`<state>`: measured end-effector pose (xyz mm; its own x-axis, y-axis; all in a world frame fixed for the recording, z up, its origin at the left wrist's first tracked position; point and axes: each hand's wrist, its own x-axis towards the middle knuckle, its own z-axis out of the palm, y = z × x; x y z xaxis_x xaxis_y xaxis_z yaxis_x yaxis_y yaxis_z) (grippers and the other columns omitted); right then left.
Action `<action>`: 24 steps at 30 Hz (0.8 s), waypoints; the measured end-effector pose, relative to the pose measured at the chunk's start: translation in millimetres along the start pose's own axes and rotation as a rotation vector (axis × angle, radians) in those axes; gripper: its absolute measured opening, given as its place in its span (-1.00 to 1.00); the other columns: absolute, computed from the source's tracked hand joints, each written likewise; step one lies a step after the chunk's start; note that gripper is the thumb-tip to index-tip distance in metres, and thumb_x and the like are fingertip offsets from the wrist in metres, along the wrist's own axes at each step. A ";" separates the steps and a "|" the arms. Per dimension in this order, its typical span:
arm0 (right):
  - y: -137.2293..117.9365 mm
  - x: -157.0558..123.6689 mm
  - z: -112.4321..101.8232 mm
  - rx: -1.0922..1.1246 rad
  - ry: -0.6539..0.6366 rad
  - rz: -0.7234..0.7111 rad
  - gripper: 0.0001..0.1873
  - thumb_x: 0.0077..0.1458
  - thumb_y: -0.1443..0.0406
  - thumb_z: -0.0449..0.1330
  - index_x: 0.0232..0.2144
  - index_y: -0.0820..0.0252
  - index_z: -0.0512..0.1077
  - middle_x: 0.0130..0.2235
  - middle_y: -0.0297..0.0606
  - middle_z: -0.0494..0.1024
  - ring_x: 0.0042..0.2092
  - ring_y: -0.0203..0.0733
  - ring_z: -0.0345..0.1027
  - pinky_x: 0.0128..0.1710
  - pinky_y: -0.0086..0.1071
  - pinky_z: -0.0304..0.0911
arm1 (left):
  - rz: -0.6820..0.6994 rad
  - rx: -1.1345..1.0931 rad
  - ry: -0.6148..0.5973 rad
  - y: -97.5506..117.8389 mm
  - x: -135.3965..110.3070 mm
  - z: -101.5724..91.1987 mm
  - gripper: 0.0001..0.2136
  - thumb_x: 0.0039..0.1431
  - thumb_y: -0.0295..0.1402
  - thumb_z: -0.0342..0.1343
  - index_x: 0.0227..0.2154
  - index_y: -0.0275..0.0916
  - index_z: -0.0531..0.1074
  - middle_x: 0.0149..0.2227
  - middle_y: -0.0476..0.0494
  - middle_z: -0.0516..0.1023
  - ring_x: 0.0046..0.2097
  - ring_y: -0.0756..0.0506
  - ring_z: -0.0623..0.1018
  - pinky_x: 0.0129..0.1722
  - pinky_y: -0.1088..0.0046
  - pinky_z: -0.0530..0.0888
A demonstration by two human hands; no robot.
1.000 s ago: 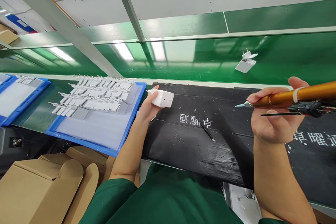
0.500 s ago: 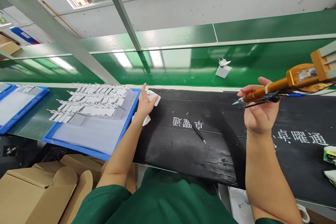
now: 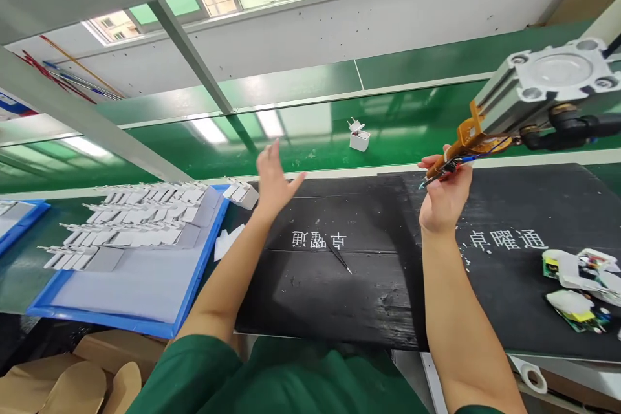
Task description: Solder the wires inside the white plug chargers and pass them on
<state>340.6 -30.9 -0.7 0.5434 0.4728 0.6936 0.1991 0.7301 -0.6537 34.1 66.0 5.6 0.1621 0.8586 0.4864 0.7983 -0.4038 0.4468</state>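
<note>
My left hand hovers open, fingers spread, above the far left corner of the black mat, holding nothing. Just left of it a white charger part lies at the top right corner of the blue tray. My right hand is closed around a gold pen-shaped tool, its tip pointing left; the tool's back end reaches up to a metal cylinder. The blue tray holds rows of white charger parts on grey sheets.
A white plug charger stands on the green conveyor belt beyond the mat. Black tweezers lie mid-mat. Circuit boards and white pieces sit at the mat's right. Cardboard boxes are below the tray; a second blue tray is far left.
My left hand carried a white charger part to the tray's corner, let it go and lifted away open. The view has swung right and up. The charger on the belt has travelled left.
</note>
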 end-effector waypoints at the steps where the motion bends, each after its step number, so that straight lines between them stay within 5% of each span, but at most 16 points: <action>1: 1.2 -0.4 -0.5 -0.004 0.006 -0.013 -0.52 -0.04 0.02 0.32 -0.06 -0.04 0.45 -0.20 -0.33 0.57 -0.20 -0.18 0.46 -0.05 -0.12 0.40 | 0.009 -0.070 -0.050 14.0 11.2 20.5 -0.06 0.06 -0.14 0.31 0.40 -0.22 -0.09 0.39 -0.47 0.09 0.41 -0.44 0.09 0.38 -0.12 0.07; 6: -0.1 -2.0 0.1 -0.046 -0.006 -0.030 -0.50 0.01 -0.01 0.28 -0.01 -0.02 0.42 -0.18 -0.30 0.57 -0.18 -0.16 0.48 -0.07 -0.11 0.43 | -0.167 -0.302 -0.262 80.3 63.2 113.6 0.04 0.02 -0.25 0.37 0.43 -0.22 -0.21 0.35 -0.46 0.20 0.37 -0.40 0.20 0.34 0.00 0.18; 11: -8.7 -4.9 4.8 -0.058 -0.037 0.003 -0.57 0.04 0.01 0.25 -0.09 0.05 0.40 -0.20 -0.27 0.57 -0.20 -0.17 0.48 -0.11 -0.18 0.42 | -0.342 -0.365 -0.255 108.0 92.7 141.5 0.00 0.07 -0.36 0.29 0.44 -0.26 -0.23 0.31 -0.43 0.31 0.34 -0.34 0.29 0.27 0.11 0.28; 15: -11.7 -7.9 8.2 -0.032 -0.054 0.028 -0.60 0.04 0.03 0.26 -0.12 0.05 0.40 -0.20 -0.28 0.57 -0.21 -0.18 0.47 -0.12 -0.20 0.40 | -0.414 -0.392 -0.274 92.0 99.8 128.6 -0.10 0.09 -0.41 0.22 0.43 -0.24 -0.15 0.17 -0.33 0.49 0.19 -0.26 0.47 0.20 0.22 0.35; 18: -10.3 -9.3 10.5 -0.012 -0.051 0.039 -0.56 0.00 0.01 0.27 -0.10 0.04 0.40 -0.19 -0.28 0.57 -0.20 -0.16 0.47 -0.10 -0.16 0.41 | -0.352 -0.501 -0.286 65.2 87.8 99.4 -0.11 -0.03 -0.45 0.24 0.38 -0.24 -0.01 0.14 -0.28 0.50 0.09 -0.19 0.55 0.15 0.28 0.40; 24: -8.7 -10.4 18.2 0.039 -0.054 0.010 -0.57 0.00 0.03 0.28 -0.08 -0.02 0.43 -0.21 -0.33 0.56 -0.22 -0.17 0.46 -0.10 -0.15 0.39 | -0.251 -0.676 -0.558 11.6 11.5 11.4 -0.23 -0.24 -0.49 0.25 0.18 -0.22 0.28 0.04 -0.23 0.56 -0.02 -0.19 0.58 0.01 0.21 0.52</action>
<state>318.4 -33.2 3.3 0.5000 0.5057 0.7030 0.1614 0.7431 -0.6494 51.8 74.8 7.8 0.4272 0.9033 -0.0401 0.3663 -0.1324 0.9210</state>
